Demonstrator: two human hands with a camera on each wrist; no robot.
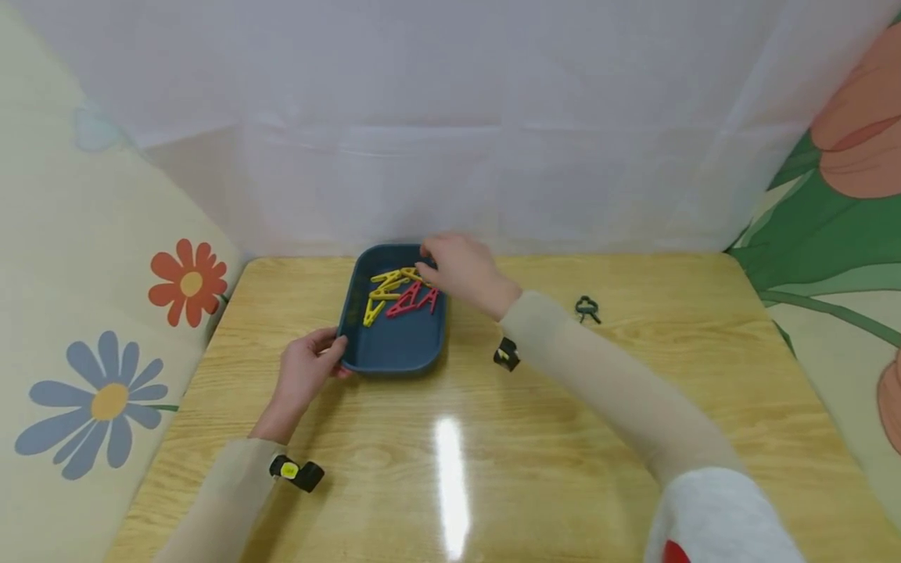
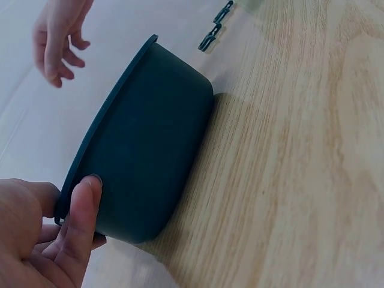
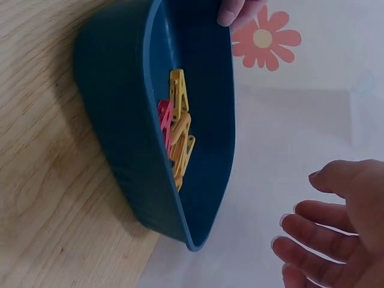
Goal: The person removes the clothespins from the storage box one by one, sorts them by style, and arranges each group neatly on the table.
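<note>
Dark blue tray [image 1: 394, 352], yellow and red clips [image 1: 397, 293]

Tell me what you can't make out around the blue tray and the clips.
- Clips under the right hand: head view, hand covers them.
- Tray contents: left wrist view shows only its outer wall.
- Dark clip on the table: too small for detail.
- Left hand fingertips: head view, partly behind the rim.

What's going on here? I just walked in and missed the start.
A person sits at a wooden table with a dark blue tray holding yellow clothespins and red clothespins. The left hand grips the tray's near corner. The right hand hovers, fingers relaxed, above the tray's far end, holding nothing. A dark clip lies apart on the table.
</note>
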